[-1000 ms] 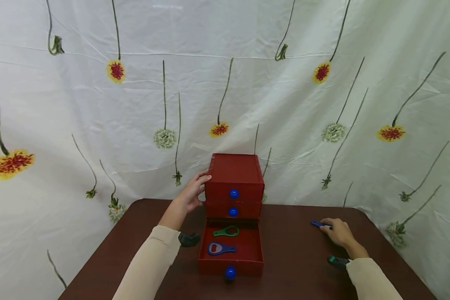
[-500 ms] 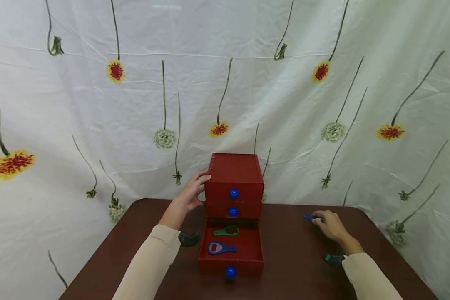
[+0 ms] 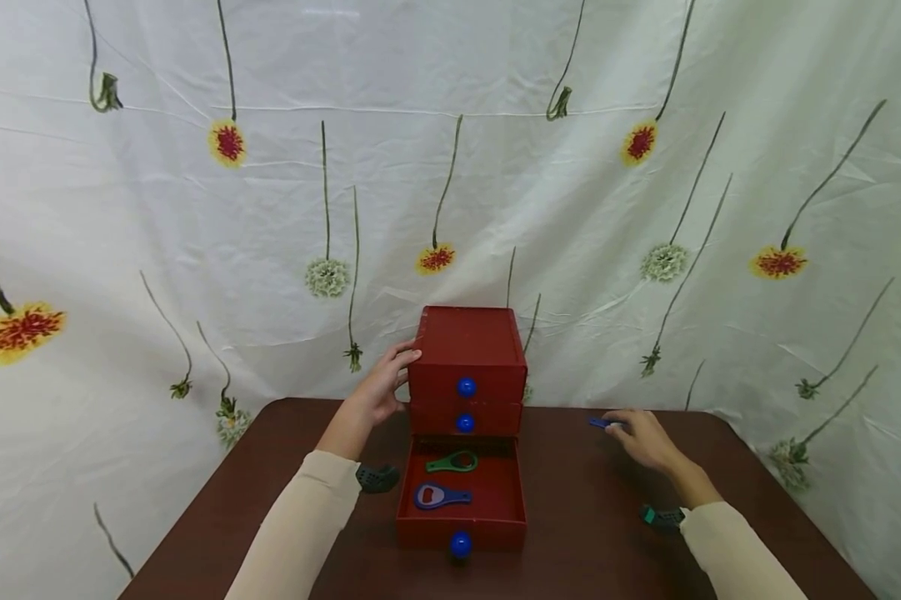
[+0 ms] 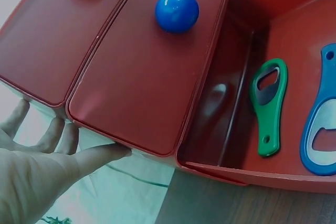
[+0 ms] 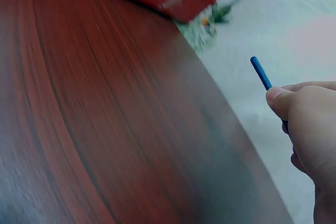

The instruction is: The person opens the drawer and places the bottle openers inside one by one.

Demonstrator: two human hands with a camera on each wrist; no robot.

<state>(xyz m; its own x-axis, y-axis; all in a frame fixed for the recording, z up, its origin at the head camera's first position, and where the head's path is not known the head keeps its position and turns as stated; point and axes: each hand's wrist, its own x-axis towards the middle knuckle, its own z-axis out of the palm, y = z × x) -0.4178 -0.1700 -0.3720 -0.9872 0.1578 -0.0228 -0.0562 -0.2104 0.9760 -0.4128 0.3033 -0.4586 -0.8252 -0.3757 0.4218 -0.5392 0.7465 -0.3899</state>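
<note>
A small red drawer box (image 3: 468,337) stands on the table with its bottom drawer (image 3: 495,533) pulled out. In that drawer lie a green bottle opener (image 3: 442,463) and a blue bottle opener (image 3: 441,497). My left hand (image 3: 378,390) rests against the box's left side, fingers spread along it; the left wrist view shows the fingers (image 4: 102,156) at the wall. To the right of the box, above the table, my right hand (image 3: 645,437) pinches a slim blue bottle opener (image 5: 260,72) between thumb and fingers. Most of that opener is hidden by the hand.
Two upper drawers are closed, each with a round blue knob (image 3: 467,387). The dark wooden table (image 3: 578,508) has rounded back corners. Behind it hangs a white cloth (image 3: 570,208) printed with flowers.
My right hand has moved left and slightly away from me, toward the box, carrying the blue bottle opener. My left hand and the drawer have stayed where they were.
</note>
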